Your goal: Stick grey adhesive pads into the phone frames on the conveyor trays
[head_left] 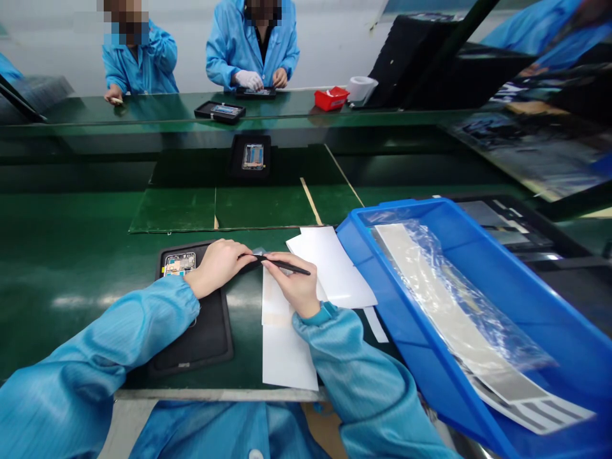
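Note:
My right hand (292,285) grips slim black tweezers (287,265) above a stack of white paper sheets (332,268). The tweezers' tip meets the fingertips of my left hand (217,268), where a small clear film piece (259,251) shows. My left hand rests on a black rubber mat tray (191,335), just right of an open phone frame (180,264) with exposed circuitry. My left forearm hides the middle of the tray. A further white sheet (287,357) lies under my right wrist.
A blue plastic bin (406,213) at my right holds a clear bag and silvery sheets (442,299). Black trays with phone frames (252,157) stand further along the green bench. Across it, two co-workers in blue coats work beside a red box (331,99) and a white roll (362,89).

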The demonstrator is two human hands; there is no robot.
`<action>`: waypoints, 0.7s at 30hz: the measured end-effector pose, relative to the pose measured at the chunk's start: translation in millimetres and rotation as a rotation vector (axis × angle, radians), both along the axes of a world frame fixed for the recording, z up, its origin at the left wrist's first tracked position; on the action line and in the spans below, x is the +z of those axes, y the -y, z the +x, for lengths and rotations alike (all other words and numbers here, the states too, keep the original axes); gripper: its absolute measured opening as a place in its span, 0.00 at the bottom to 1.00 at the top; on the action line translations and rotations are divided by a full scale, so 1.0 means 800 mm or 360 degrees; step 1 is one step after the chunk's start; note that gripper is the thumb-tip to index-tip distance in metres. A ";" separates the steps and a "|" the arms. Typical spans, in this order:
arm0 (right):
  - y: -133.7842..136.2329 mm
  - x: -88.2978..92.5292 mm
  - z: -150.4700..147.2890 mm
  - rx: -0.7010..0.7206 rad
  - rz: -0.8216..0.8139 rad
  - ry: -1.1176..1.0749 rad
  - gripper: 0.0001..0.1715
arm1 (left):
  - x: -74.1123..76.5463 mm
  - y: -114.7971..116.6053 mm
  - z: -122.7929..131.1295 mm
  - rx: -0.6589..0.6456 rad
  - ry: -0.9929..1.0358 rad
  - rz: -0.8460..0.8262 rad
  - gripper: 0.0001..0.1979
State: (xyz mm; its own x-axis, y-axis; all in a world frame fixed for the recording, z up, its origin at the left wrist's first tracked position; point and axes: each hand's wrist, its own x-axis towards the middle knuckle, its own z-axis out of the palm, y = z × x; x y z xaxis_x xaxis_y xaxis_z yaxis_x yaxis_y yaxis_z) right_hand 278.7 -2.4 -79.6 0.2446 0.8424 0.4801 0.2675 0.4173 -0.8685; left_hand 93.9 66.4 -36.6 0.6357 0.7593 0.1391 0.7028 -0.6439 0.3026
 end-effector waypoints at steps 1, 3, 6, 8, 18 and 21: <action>0.000 -0.001 0.000 0.0001 -0.0017 -0.0015 0.05 | 0.000 0.000 0.000 0.0000 -0.0004 0.0003 0.12; -0.002 -0.001 -0.001 0.0009 -0.0080 -0.0067 0.05 | 0.000 0.000 0.000 -0.0001 -0.0013 0.0012 0.12; -0.004 0.003 -0.002 0.0022 -0.0222 -0.0217 0.08 | 0.000 0.001 0.001 0.0001 -0.0023 0.0029 0.12; -0.005 0.006 -0.003 0.0005 -0.0286 -0.0322 0.09 | -0.002 0.002 0.000 0.0004 -0.0026 0.0042 0.12; -0.017 -0.011 0.011 -0.0087 -0.0453 -0.0495 0.18 | 0.002 -0.005 -0.019 0.0112 -0.0005 0.0138 0.19; -0.020 -0.015 0.019 -0.0152 -0.0547 -0.0435 0.19 | 0.011 -0.003 -0.058 0.0244 -0.0062 0.0166 0.18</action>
